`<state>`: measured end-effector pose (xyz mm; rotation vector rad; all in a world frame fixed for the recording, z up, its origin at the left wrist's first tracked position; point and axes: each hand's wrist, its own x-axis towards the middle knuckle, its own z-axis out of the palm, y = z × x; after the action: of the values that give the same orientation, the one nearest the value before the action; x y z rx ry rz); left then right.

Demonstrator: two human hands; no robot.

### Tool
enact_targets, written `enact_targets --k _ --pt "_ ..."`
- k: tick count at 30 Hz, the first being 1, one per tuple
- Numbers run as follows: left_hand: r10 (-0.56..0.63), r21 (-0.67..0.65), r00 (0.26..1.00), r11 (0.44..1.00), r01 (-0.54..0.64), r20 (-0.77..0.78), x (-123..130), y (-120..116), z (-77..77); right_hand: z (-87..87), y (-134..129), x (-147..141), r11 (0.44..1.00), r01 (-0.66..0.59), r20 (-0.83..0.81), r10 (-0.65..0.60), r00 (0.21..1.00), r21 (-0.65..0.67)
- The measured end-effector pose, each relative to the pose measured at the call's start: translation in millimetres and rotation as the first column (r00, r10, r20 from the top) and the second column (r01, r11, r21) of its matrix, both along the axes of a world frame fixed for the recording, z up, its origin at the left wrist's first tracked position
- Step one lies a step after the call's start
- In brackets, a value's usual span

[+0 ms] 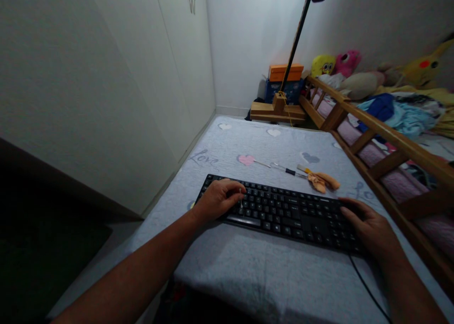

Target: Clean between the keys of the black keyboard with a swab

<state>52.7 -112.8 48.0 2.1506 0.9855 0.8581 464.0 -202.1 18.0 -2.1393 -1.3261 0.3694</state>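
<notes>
A black keyboard [283, 208] lies slightly slanted across the cloth-covered table. Over its left part, my left hand [220, 198] pinches a thin white cotton swab [241, 198] between thumb and fingers, with the lower end down among the keys. My right hand [371, 227] grips the right end of the keyboard, thumb on top; some of its fingers are hidden. Behind the keyboard lie a thin pale stick [262, 163], a wire tool with a black sleeve [290, 171], a small yellow-handled brush [304, 169] and a crumpled orange cloth [322, 180].
A pale cabinet [149, 78] borders the left side, and a wooden bed rail [376, 125] the right. Behind the table a black pole [296, 40] rises from a wooden base [276, 109] by stacked boxes [285, 73]. A cable [367, 284] trails toward me from the keyboard.
</notes>
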Motion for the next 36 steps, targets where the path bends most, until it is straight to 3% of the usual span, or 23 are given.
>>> enact_targets --k 14,19,24,28,36 --pt "0.056 0.119 0.981 0.992 -0.034 -0.185 11 7 15.2 0.2 -1 0 1.000 -0.008 -0.004 0.008 1.000 0.021" --pt "0.060 0.143 0.956 0.990 -0.019 -0.286 19 10 23.1 -1.7 0 1 0.999 -0.022 -0.004 0.022 1.000 0.043" --pt "-0.007 0.138 0.942 0.989 0.057 -0.335 23 16 22.8 -1.4 -1 0 0.999 -0.008 -0.011 0.009 1.000 0.048" --pt "-0.038 0.143 0.952 0.986 0.085 -0.304 19 19 18.5 1.6 -1 -3 0.999 0.019 -0.027 -0.018 0.999 0.026" --pt "-0.045 0.068 0.995 0.996 0.051 -0.093 14 17 12.1 0.1 0 -1 1.000 -0.003 -0.014 0.003 1.000 0.022"
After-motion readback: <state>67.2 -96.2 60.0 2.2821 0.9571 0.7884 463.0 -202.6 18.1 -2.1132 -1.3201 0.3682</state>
